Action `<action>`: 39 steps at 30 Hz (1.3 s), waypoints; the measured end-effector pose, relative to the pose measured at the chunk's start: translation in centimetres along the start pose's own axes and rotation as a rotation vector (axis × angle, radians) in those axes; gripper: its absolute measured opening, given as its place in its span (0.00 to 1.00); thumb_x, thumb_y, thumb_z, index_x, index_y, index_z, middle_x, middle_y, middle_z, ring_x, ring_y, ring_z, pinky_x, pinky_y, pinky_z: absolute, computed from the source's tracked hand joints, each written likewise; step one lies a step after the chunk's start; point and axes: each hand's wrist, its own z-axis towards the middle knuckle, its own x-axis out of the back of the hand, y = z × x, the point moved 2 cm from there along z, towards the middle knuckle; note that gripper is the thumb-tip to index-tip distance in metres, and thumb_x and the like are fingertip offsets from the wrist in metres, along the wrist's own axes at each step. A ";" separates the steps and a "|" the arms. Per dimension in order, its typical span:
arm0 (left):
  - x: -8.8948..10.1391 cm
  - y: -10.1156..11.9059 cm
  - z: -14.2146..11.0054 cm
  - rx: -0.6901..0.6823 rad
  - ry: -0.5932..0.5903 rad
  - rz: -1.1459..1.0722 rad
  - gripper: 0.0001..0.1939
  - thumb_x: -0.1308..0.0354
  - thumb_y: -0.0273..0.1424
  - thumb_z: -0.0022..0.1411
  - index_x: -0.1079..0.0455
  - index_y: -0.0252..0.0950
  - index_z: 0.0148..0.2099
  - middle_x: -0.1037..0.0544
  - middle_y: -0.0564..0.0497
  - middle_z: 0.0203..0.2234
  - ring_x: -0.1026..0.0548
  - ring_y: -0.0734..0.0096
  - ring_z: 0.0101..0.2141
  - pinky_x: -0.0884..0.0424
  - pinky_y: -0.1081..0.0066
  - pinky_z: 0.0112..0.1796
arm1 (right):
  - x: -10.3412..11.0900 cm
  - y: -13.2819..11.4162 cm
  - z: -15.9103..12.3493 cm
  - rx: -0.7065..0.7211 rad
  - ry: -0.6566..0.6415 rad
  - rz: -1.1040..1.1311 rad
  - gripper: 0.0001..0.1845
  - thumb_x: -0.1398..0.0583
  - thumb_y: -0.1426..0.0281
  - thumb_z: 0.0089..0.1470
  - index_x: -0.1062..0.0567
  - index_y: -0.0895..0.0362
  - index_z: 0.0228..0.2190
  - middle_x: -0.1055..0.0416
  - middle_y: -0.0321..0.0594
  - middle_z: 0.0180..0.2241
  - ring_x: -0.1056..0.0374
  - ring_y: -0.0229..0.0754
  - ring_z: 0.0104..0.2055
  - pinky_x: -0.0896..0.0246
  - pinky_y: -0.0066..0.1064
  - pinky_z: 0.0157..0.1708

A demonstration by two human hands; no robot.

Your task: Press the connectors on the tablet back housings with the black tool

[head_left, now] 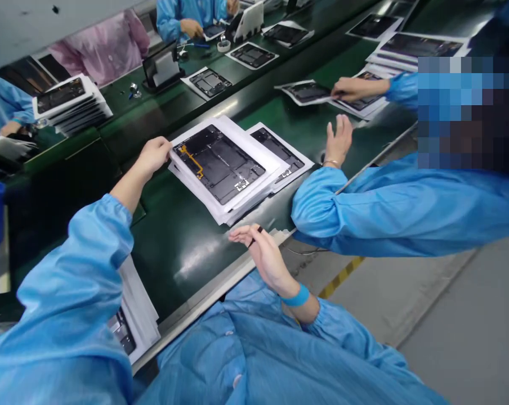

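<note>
Head view: left grip point(153, 156) pinches white tray point(254, 147) holding dark tablet panel point(218, 163); right grip point(265, 256) pinches dark stick point(257, 235).

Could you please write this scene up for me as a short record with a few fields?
Left hand: holding the edge of a white-sheeted stack
Right hand: fingers pinching a small dark item, above the belt's near edge
Top of stack: dark tablet back panel with an orange flex cable
Beside stack: second dark panel on white sheet
Surface: dark green conveyor belt
Nearby: co-worker's hands at the belt, in blue sleeves
</note>
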 end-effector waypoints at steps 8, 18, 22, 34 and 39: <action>1.5 -2.5 -7.1 0.120 -0.064 -0.331 0.10 0.52 0.27 0.72 0.37 0.39 0.35 0.24 0.53 0.30 0.24 0.75 0.31 0.22 0.70 0.42 | 1.4 -4.1 5.1 0.249 0.094 -0.131 0.38 0.24 0.37 0.51 0.35 0.50 0.28 0.28 0.28 0.26 0.25 0.38 0.30 0.24 0.33 0.35; 2.0 -0.3 -9.9 0.230 -0.217 -0.283 0.12 0.47 0.25 0.82 0.27 0.32 0.42 0.27 0.57 0.26 0.19 0.69 0.41 0.28 0.46 0.68 | 1.0 -6.0 4.1 0.365 0.100 -0.367 0.41 0.24 0.39 0.54 0.45 0.49 0.26 0.45 0.24 0.24 0.41 0.32 0.23 0.46 0.30 0.26; 7.5 -5.3 -14.9 0.225 -0.304 -0.142 0.11 0.49 0.24 0.79 0.26 0.28 0.45 0.25 0.55 0.30 0.16 0.49 0.57 0.48 0.18 0.70 | -1.0 -0.9 -2.7 0.233 -0.045 -0.513 0.36 0.29 0.47 0.65 0.46 0.49 0.26 0.46 0.26 0.25 0.45 0.35 0.28 0.44 0.31 0.32; 6.5 -16.4 -15.9 0.348 -0.569 0.598 0.24 0.45 0.37 0.82 0.21 0.19 0.61 0.15 0.53 0.50 0.23 0.51 0.69 0.37 0.40 0.72 | -4.7 12.2 -9.4 -0.576 -0.505 -0.274 0.38 0.32 0.31 0.57 0.39 0.48 0.31 0.27 0.32 0.32 0.23 0.43 0.36 0.27 0.37 0.44; 6.2 -12.3 -21.1 0.078 -0.406 0.796 0.33 0.44 0.32 0.81 0.40 0.24 0.81 0.34 0.38 0.73 0.52 0.24 0.81 0.53 0.24 0.73 | -3.1 9.8 -7.5 -0.614 -0.626 -0.430 0.36 0.38 0.31 0.64 0.22 0.52 0.32 0.15 0.44 0.43 0.19 0.47 0.47 0.25 0.40 0.53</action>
